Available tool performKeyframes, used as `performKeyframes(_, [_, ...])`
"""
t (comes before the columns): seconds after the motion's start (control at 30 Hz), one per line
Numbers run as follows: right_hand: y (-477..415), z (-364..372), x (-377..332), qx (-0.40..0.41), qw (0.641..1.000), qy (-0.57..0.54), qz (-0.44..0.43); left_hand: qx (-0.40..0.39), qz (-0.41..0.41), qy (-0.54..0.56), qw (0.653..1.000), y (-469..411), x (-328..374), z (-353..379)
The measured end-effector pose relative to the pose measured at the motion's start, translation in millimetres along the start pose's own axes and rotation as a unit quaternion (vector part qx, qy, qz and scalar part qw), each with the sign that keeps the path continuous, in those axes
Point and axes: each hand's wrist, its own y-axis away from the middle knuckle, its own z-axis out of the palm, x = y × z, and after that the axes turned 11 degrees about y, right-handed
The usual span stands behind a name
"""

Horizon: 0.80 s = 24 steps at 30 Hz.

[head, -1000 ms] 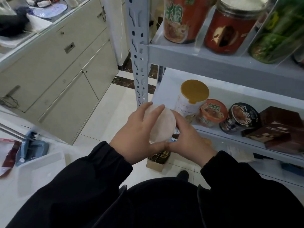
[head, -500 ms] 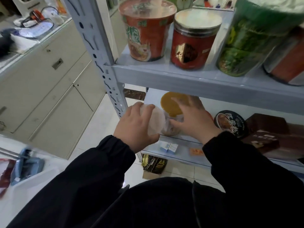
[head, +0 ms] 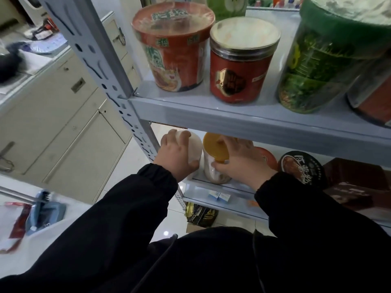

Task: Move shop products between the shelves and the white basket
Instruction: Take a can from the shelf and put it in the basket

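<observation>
My left hand [head: 176, 154] grips a white-lidded cup [head: 195, 145] at the left end of the lower shelf [head: 220, 188], just under the upper shelf's front edge. Right beside it stands a yellow-lidded cup [head: 212, 145]. My right hand [head: 241, 161] curls round that cup's lid and side. The two cups stand side by side and nearly touch. The bottoms of both cups are partly hidden by my hands. The white basket is not in view.
On the upper shelf [head: 232, 115] stand a red noodle cup [head: 175, 45], a red jar [head: 241, 60] and a green jar [head: 330, 66]. A black bowl [head: 302, 166] and dark boxes [head: 355, 187] fill the lower shelf's right. The grey upright [head: 101, 68] and cream cabinets [head: 63, 127] are to the left.
Both hands moved forward from in front of my body to the lower shelf. The left carried the white-lidded cup in beside the yellow-lidded one, which the right hand took hold of.
</observation>
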Motion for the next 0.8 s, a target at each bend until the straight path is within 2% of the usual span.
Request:
performKeyframes(0.27, [-4, 13, 6, -0.003, 0.999, -0.048, -0.003, -0.063, 0.002, -0.122, 0.991, -19, -5, 7])
performKeyframes(0.57, [15, 18, 3, 0.069, 0.98, -0.184, 0.032, -0.081, 0.018, -0.101, 0.991, -23, -10, 0])
performKeyframes(0.6, [20, 16, 3, 0.076, 0.972, -0.218, 0.038, -0.072, 0.029, -0.084, 0.993, -18, -12, -3])
performKeyframes(0.67, [28, 10, 2, 0.082, 0.957, -0.272, 0.05, 0.019, 0.109, 0.012, 0.994, 4, -14, -6])
performKeyframes(0.73, [36, 8, 3, 0.108, 0.952, -0.28, 0.056, 0.111, 0.161, 0.16, 0.968, 35, -14, -3])
performKeyframes(0.77, [40, 8, 3, 0.117, 0.947, -0.294, 0.055, 0.111, 0.149, 0.236, 0.954, 49, -13, -2])
performKeyframes(0.8, [44, 8, 2, 0.117, 0.937, -0.325, 0.055, 0.079, 0.119, 0.309, 0.94, 60, -14, 0])
